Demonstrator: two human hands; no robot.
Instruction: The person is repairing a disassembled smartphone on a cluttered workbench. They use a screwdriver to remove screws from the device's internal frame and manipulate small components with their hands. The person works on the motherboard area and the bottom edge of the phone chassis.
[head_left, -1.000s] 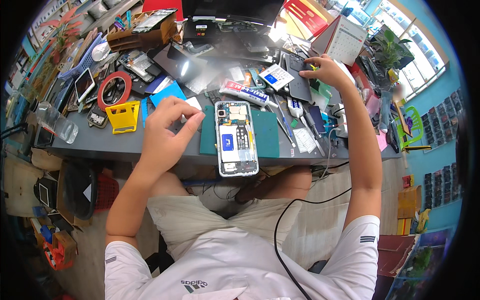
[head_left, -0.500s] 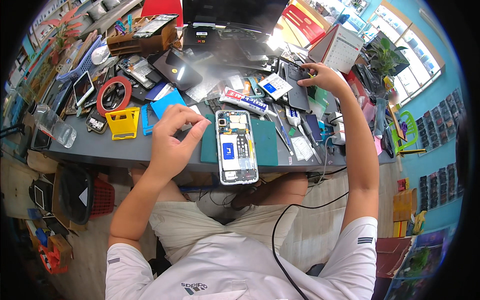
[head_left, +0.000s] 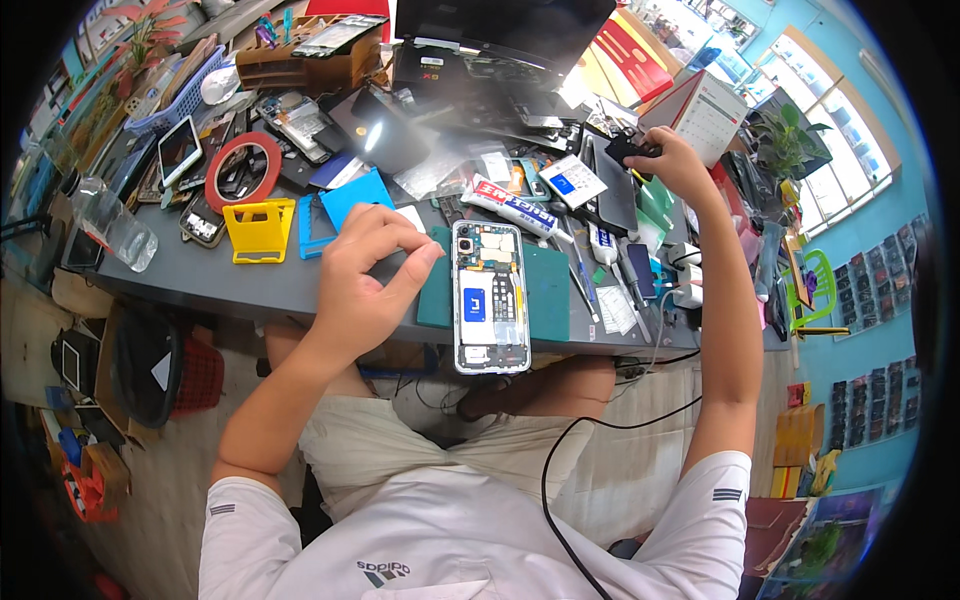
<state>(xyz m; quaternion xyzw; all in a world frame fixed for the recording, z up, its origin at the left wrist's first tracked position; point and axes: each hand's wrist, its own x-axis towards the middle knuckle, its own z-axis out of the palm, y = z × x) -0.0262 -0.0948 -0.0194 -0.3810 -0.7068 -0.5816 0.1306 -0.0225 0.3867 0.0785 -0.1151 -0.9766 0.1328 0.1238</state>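
An opened phone (head_left: 490, 300) with its inner boards and blue-marked battery showing lies on a green mat (head_left: 548, 300) at the desk's front edge. Its lower end sticks out past the edge. Just left of it hovers my left hand (head_left: 365, 275), fingers curled and thumb tip close to the index finger; whether something tiny is pinched there I cannot make out. My right hand (head_left: 675, 165) reaches to the far right of the desk. Its fingers are closed on a small black part (head_left: 628, 149), over a dark flat panel (head_left: 612, 190).
Around the mat lie a glue tube (head_left: 512, 207), a loose battery (head_left: 573, 182), a yellow stand (head_left: 258, 230), a red tape roll (head_left: 243, 168) and several tools. A laptop (head_left: 490, 40) and a desk calendar (head_left: 700, 110) stand behind. A black cable (head_left: 560, 440) crosses my lap.
My right hand has moved slightly right and now holds the small black part off the dark panel. My left hand keeps its curled pose beside the phone. The whole view has shifted a little.
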